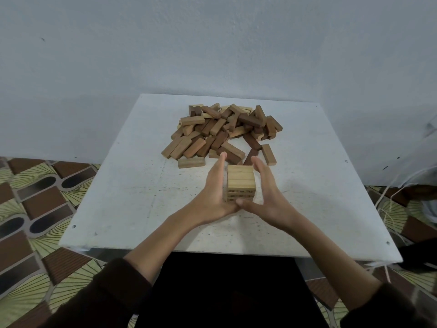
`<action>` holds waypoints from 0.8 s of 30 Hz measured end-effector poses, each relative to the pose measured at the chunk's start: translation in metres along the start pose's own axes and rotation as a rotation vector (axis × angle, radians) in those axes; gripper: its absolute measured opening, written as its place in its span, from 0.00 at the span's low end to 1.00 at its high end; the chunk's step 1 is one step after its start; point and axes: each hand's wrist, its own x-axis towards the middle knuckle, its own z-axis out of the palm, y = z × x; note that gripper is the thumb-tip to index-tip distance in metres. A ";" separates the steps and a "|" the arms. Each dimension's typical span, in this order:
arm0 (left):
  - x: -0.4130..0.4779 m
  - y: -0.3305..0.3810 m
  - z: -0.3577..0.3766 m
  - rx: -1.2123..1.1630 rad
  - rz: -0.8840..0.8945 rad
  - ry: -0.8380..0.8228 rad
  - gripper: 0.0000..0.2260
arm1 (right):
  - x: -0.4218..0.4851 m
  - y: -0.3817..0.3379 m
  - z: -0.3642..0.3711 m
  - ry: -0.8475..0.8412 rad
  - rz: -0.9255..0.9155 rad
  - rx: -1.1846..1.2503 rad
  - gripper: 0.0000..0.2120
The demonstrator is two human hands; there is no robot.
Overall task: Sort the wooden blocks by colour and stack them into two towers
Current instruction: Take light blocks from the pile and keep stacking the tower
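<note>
A short tower of light wooden blocks (241,178) stands in the middle of the white table (123,200), several layers high with three blocks across its top. My left hand (216,197) lies flat against its left side, and my right hand (267,197) is cupped round its right side with a small gap at the fingers. Both thumbs meet at the tower's near base. Behind it, a loose heap of light and dark brown blocks (224,131) covers the far part of the table.
The table stands against a pale wall (212,43). A single light block (191,162) lies left of the heap's front, and another one (268,154) to the right. Patterned floor (35,209) surrounds the table. Thin cords (387,209) hang at the right.
</note>
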 end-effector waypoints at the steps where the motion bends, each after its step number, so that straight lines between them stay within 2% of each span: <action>1: 0.000 0.000 0.002 -0.009 -0.013 -0.006 0.50 | -0.002 0.000 0.003 0.006 0.011 0.023 0.47; 3: -0.002 0.000 0.005 -0.017 -0.024 -0.011 0.49 | -0.004 0.001 0.007 0.009 0.031 0.035 0.49; 7: -0.002 0.001 0.007 -0.034 -0.019 -0.016 0.50 | -0.005 0.001 0.012 0.011 0.045 0.020 0.46; 12: -0.003 0.004 0.008 -0.028 -0.009 -0.025 0.50 | -0.005 0.003 0.013 0.010 0.069 0.010 0.51; 24: 0.000 0.000 0.010 -0.032 0.014 -0.043 0.49 | -0.004 0.001 0.014 -0.008 0.060 0.028 0.46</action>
